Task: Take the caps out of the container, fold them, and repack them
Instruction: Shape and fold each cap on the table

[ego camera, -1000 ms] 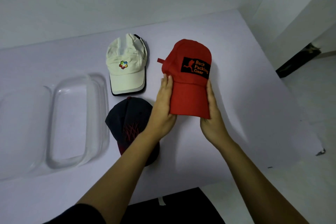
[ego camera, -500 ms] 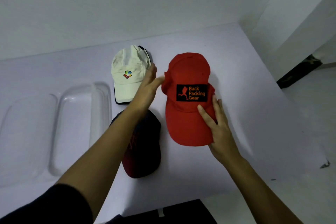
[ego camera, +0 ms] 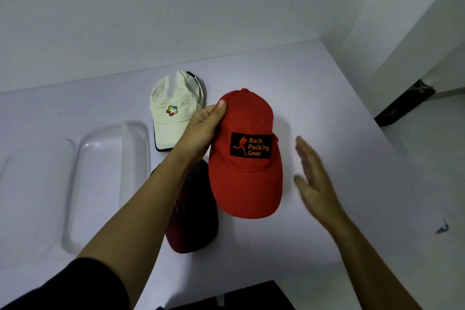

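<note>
The left hand (ego camera: 201, 126) holds the red cap (ego camera: 247, 158) by the left side of its crown, fingers clamped on the cloth, probably to keep it steady for folding. The right hand (ego camera: 314, 178) is just right of the cap, not touching it, fingers apart and blurred. The white cap (ego camera: 173, 106) and dark cap (ego camera: 196, 219) lie on the surface (ego camera: 339, 113), right of the empty clear container (ego camera: 100, 184).

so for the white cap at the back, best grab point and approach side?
Likely the brim's near edge, the dark-trimmed rim, coming from the person's side. The white cap lies flat on the table with its brim pointing toward the person; the brim looks stiffer than the soft crown. The left hand, gripping the red cap, partly covers the brim's right corner, so come in left of it.
</note>
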Demonstrator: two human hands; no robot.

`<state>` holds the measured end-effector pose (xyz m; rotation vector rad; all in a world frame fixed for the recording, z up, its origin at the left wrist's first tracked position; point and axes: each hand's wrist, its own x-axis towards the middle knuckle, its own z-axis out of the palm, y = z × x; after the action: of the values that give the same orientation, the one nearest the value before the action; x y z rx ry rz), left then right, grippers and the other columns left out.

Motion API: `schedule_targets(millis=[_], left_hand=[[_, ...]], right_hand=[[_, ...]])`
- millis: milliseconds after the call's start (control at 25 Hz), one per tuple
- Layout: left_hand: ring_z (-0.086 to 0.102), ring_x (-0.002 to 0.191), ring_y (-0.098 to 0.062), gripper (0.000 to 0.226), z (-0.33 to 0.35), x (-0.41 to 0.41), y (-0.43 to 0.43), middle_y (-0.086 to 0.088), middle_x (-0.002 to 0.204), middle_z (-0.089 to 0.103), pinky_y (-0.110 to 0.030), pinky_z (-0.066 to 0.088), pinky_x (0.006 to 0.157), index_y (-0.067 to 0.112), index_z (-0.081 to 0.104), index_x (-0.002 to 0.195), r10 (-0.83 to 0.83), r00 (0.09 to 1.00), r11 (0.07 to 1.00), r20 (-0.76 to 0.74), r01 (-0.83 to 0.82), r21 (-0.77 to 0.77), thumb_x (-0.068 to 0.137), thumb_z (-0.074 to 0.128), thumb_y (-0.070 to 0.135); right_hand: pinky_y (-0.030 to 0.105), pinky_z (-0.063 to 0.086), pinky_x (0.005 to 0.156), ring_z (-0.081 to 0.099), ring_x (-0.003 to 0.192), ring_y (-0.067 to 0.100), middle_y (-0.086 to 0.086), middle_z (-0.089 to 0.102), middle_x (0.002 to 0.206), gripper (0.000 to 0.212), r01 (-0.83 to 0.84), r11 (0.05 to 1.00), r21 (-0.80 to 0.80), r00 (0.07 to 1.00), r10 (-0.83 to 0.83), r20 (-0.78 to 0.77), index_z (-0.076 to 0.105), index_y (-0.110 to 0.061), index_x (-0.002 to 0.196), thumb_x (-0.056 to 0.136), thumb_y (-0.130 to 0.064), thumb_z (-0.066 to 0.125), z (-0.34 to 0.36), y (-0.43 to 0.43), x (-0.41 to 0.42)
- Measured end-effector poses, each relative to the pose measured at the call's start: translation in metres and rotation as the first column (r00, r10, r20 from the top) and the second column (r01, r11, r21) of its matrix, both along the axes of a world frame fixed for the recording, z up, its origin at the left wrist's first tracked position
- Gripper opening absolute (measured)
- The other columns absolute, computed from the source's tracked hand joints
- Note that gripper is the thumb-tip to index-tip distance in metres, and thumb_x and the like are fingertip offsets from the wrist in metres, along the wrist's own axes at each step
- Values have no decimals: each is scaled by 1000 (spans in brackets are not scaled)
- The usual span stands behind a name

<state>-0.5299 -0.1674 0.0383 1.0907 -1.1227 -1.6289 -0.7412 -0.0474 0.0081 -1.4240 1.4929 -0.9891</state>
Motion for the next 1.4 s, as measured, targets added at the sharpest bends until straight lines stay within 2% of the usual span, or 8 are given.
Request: schedule_targets(millis=[80,160,360,520,640,920,1120,1400], left_hand=[[68,88,-12,33,3,-10,4,-1,89,75,-24,55,84,11,70,93,-49,998,998,34,50,-28,98,43,28],[68,86,-11,33,4,-27,11,-1,89,74,-23,55,82,11,70,92,-97,995,995,1,97,-33,98,42,28],[66,93,-18,33,-8,-36,14,-8,97,71,-29,54,84,10,68,101,-47,998,999,-31,47,-11,99,40,29],[49,54,-14,47,-41,-31,14,-11,63,54,-29,41,55,-4,63,82,0,894,1000,448,9,-18,96,47,38],[51,59,-17,48,-71,-33,19,-5,60,54,-34,44,62,-4,59,76,-7,732,1000,681,-3,14,94,48,39],[49,76,-24,25,-91,-57,20,-5,76,54,-30,31,67,5,46,90,50,657,997,752,-72,-3,99,30,23],[48,67,-25,26,-104,-56,22,-10,75,57,-35,33,63,12,36,87,43,453,996,891,50,-74,101,24,29],[39,64,-20,35,-97,-59,1,-2,62,45,-29,29,53,12,35,59,-21,615,997,788,-48,63,92,34,22]], right_hand=[[20,31,107,33,135,2,-11,35,147,50,96,990,101,979,-112,168,28,-29,142,95,-31,45,15,-22,-4],[22,42,102,52,122,5,-10,55,131,57,-80,979,185,948,18,317,48,-28,129,82,-59,44,24,-42,-2],[27,55,83,67,102,17,1,72,105,44,-66,989,131,843,-14,537,66,-21,102,68,-51,64,31,-62,1],[25,54,69,67,76,15,-2,70,81,45,72,974,214,989,-97,111,67,-11,87,74,-54,63,-1,-69,-12],[17,48,60,65,75,11,-5,69,80,35,65,939,337,996,-39,-83,67,-16,85,81,-51,62,-33,-72,-17],[22,46,70,62,87,11,-6,65,94,31,79,932,355,997,-66,-50,59,-18,100,89,-46,53,-64,-87,-5],[30,49,69,60,75,17,-2,65,76,50,245,935,255,911,-133,-390,62,-16,83,79,-64,51,-84,-96,-7],[26,39,56,54,64,15,-4,57,61,39,125,948,292,943,-22,-333,60,-14,67,90,-43,46,-76,-108,-6]])
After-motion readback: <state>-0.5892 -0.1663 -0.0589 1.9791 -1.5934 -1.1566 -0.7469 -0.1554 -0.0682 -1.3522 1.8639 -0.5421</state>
